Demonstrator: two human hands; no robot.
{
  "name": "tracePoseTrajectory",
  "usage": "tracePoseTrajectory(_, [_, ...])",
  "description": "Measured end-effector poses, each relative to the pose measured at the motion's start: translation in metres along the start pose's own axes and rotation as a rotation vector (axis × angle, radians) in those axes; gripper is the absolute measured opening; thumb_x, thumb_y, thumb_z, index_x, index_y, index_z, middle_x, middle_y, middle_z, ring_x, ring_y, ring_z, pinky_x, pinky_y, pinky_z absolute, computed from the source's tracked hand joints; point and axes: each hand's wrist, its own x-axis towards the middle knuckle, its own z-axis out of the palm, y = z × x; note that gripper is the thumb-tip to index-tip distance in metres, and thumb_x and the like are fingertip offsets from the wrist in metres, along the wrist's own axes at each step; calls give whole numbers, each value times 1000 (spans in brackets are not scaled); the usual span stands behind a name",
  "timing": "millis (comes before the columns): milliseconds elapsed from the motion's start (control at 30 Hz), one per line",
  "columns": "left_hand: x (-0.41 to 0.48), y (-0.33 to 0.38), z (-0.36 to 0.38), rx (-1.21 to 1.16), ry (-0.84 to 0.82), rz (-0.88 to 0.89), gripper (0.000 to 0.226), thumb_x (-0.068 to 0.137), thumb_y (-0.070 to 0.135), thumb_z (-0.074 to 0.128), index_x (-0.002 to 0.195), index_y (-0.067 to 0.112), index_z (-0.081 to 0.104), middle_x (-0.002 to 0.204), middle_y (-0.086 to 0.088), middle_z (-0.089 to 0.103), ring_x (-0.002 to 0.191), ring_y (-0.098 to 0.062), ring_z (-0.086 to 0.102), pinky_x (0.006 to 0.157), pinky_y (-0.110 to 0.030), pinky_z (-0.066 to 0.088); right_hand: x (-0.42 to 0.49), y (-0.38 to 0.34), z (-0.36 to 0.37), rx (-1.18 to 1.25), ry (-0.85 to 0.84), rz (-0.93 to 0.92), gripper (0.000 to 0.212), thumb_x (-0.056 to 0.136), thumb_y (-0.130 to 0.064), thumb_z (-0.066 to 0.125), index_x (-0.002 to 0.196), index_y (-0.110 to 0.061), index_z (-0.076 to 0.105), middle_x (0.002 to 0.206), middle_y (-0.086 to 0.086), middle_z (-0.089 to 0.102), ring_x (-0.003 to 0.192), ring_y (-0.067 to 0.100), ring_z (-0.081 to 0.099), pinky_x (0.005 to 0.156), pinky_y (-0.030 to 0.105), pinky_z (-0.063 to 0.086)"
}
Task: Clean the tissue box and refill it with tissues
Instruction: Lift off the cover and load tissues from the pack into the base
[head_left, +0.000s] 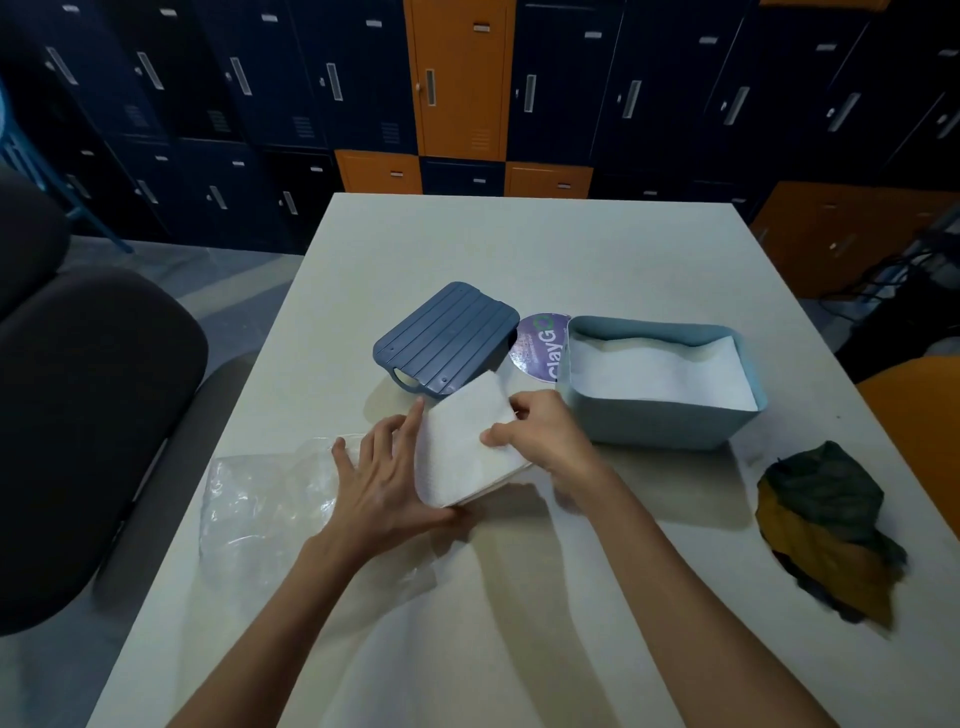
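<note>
The right hand (545, 436) pinches the tissue stack (462, 452) (near the box (649, 421)); the left hand (384, 467), straight-fingered, touches it.

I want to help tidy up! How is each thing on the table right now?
tissue box, open, white tissues lying inside.
lid, off, lying on the table beside the box.
stack of tissues, tilted up, held by both hands.
left hand, fingers straight, against the stack.
right hand, thumb pinching the stack.
plastic wrapper, lying on the table, looks empty.
cloth, crumpled, untouched.
</note>
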Motion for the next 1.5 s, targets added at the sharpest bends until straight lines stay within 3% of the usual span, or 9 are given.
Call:
tracePoseTrajectory(233, [-3,-5,-6,-14,-19,-4,131,48,92,47,151,38,-13,149,0,26,140,-20,25,111,-64,11,-32,-23,-50,-156,105,-206,23,74,-12,70,96,-15,66,81,-1,65,71,15,58,56,19,42])
tracePoseTrajectory(367, [1,-7,-9,-37,-62,6,134,43,102,38,151,39,-14,155,-3,18,143,-25,23,112,-66,5,-40,-19,-74,-210,110,-248,15,73,-11,68,83,-19,61,74,-4,61,66,13,52,55,23,38])
tracePoseTrajectory(467, [7,6,-23,-162,-20,65,122,51,98,41,152,42,-1,153,0,19,141,-21,25,115,-63,7,-43,-10,-88,-178,102,-270,17,71,-6,66,79,-19,59,74,2,64,69,20,54,60,29,39])
tracePoseTrajectory(567, [15,27,-39,-368,22,154,98,62,81,59,146,46,25,139,12,33,123,-4,33,113,-45,24,-46,-3,-99,-43,77,-311,24,71,2,67,86,-16,63,85,6,70,85,26,63,73,36,48])
tracePoseTrajectory(700, [27,46,-56,-681,-205,157,48,67,48,79,109,27,68,99,16,67,89,0,61,79,-25,49,-55,10,-119,219,62,-332,45,74,15,67,97,-23,62,93,0,72,85,6,67,82,26,54])
tracePoseTrajectory(833, [24,66,-54,-963,-172,80,14,78,10,79,89,8,71,76,2,68,69,-4,60,64,-17,47,-60,41,-135,358,115,-290,54,71,22,65,104,-21,63,90,-4,71,84,4,66,77,22,56])
tracePoseTrajectory(1100, [14,106,-9,-1235,24,24,25,78,-5,74,97,10,68,87,2,72,80,-10,66,72,-25,54,-56,99,-126,469,322,-149,43,69,21,67,87,-18,67,86,2,70,84,18,65,72,21,53])
tracePoseTrajectory(1267, [9,108,16,-1158,45,24,57,63,36,76,118,30,62,116,5,69,113,-11,62,89,-29,53,-53,124,-124,375,282,-212,49,68,22,64,97,-18,69,101,3,68,93,14,61,74,30,52])
tracePoseTrajectory(1500, [12,130,21,-1183,76,75,76,60,49,78,130,35,50,119,10,64,108,-4,62,85,-19,53,-45,126,-116,379,312,-319,36,69,16,73,88,-13,68,84,-6,71,80,6,64,67,19,54])
